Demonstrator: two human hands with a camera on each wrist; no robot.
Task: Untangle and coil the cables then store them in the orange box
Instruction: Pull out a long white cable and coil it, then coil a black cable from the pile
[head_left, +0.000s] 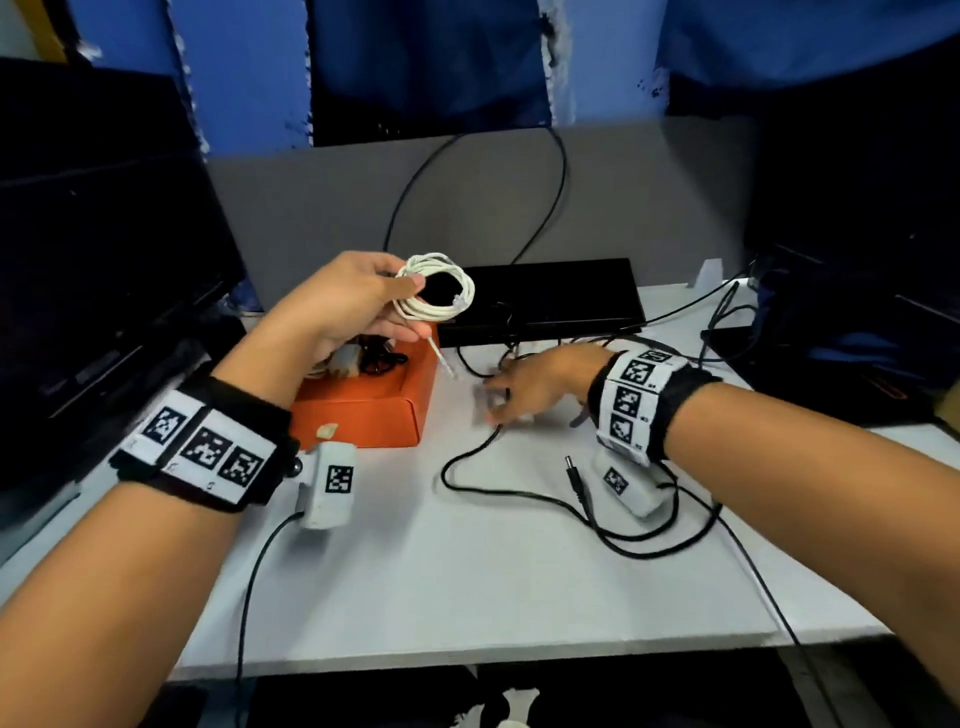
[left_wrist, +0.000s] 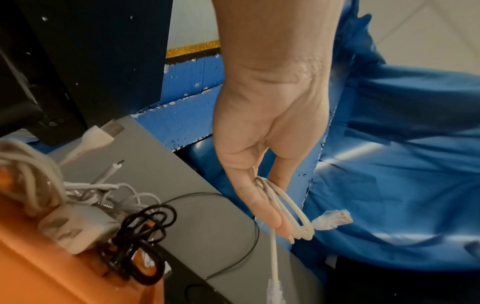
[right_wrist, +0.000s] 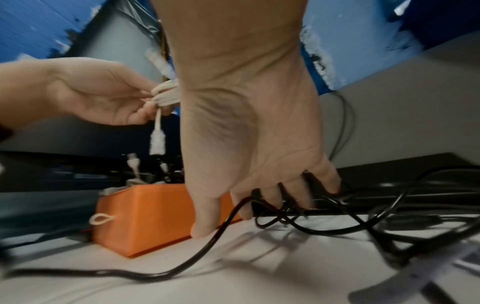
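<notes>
My left hand (head_left: 358, 301) hangs above the orange box (head_left: 363, 415) and pinches a coiled white network cable (head_left: 441, 291) between thumb and fingers. One clear plug end (left_wrist: 332, 220) sticks out of the coil and another end dangles below. The box holds a white adapter (left_wrist: 78, 228), white leads and a coiled black cable (left_wrist: 140, 236). My right hand (head_left: 535, 384) is low on the white table, right of the box, blurred. Its straight fingers (right_wrist: 298, 195) reach into a loose black cable (right_wrist: 207, 246). That cable snakes across the table to a barrel plug (head_left: 574, 467).
A flat black device (head_left: 545, 296) lies behind the box against a grey partition (head_left: 467, 197). A dark monitor (head_left: 104, 234) stands at the left and dark gear (head_left: 857, 312) at the right. Thin black wires run from both wrist cameras over the table's front edge (head_left: 467, 649).
</notes>
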